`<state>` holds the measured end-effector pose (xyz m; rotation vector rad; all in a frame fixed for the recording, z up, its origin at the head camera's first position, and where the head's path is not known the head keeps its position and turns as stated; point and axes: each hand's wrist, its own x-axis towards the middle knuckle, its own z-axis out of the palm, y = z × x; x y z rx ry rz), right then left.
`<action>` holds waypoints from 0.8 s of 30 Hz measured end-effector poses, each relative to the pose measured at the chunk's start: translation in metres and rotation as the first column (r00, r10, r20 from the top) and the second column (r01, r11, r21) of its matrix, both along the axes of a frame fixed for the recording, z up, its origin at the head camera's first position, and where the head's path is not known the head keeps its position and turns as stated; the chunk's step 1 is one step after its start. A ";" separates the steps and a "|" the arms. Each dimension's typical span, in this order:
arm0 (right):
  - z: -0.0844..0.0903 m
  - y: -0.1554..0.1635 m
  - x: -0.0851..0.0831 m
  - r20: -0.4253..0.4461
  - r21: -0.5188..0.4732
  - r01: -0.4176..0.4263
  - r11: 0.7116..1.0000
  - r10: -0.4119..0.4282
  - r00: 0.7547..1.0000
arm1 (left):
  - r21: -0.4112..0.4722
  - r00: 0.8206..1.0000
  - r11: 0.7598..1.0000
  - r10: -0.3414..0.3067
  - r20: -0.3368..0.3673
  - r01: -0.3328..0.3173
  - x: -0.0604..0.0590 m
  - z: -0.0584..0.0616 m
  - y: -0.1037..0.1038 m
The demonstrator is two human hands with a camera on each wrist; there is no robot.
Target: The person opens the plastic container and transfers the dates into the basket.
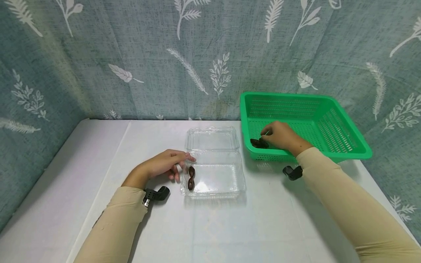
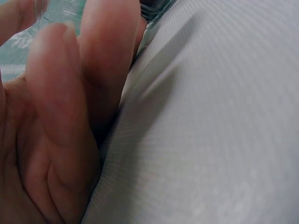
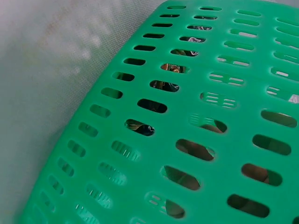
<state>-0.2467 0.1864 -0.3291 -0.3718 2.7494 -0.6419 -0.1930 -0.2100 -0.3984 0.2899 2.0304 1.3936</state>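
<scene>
A clear plastic clamshell box (image 1: 213, 179) lies with its lid (image 1: 213, 139) folded back on the white table. Two glossy dark brown oval pieces that look like dates (image 1: 191, 178) lie in line along its left side. My left hand (image 1: 166, 162) rests at the box's left edge, one finger reaching over the rim and the lower fingers near the tabletop. My right hand (image 1: 281, 137) reaches into a green basket (image 1: 348, 128), its fingertips at more dark pieces (image 1: 256, 143) in the near left corner. Whether those fingers grip one is hidden.
The slotted basket wall (image 3: 154, 144) fills much of the right wrist view, with dark shiny bits and skin behind its slots. A leaf-patterned cloth (image 1: 138, 54) hangs behind the table (image 1: 210, 226). Black wrist cameras (image 1: 158, 193) sit on both sleeves.
</scene>
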 end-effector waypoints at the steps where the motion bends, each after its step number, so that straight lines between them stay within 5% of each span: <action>1: 0.000 0.000 0.000 -0.010 0.003 0.003 1.000 -0.003 1.000 | -0.002 1.000 1.000 0.002 0.002 -0.002 0.000 0.000 0.000; 5: 0.003 -0.001 0.003 -0.064 -0.035 0.022 0.999 -0.024 0.998 | -0.010 1.000 1.000 0.005 0.004 -0.005 0.001 0.000 0.000; 9: 0.005 -0.003 0.008 -0.225 -0.111 0.041 0.993 -0.066 0.972 | -0.011 1.000 1.000 0.004 0.002 -0.004 0.001 -0.001 0.000; 13: 0.007 -0.013 0.017 -0.454 -0.197 0.014 0.980 -0.104 0.885 | 0.001 1.000 1.000 -0.001 0.002 0.001 0.000 -0.002 -0.001; 18: 0.007 -0.035 0.032 -0.651 -0.280 -0.127 0.952 -0.091 0.754 | 0.002 1.000 1.000 0.000 0.004 0.000 -0.001 -0.001 -0.001; 24: 0.007 -0.067 0.053 -0.727 -0.348 -0.291 0.891 -0.061 0.684 | -0.004 1.000 1.000 0.002 -0.001 -0.002 -0.001 0.000 0.000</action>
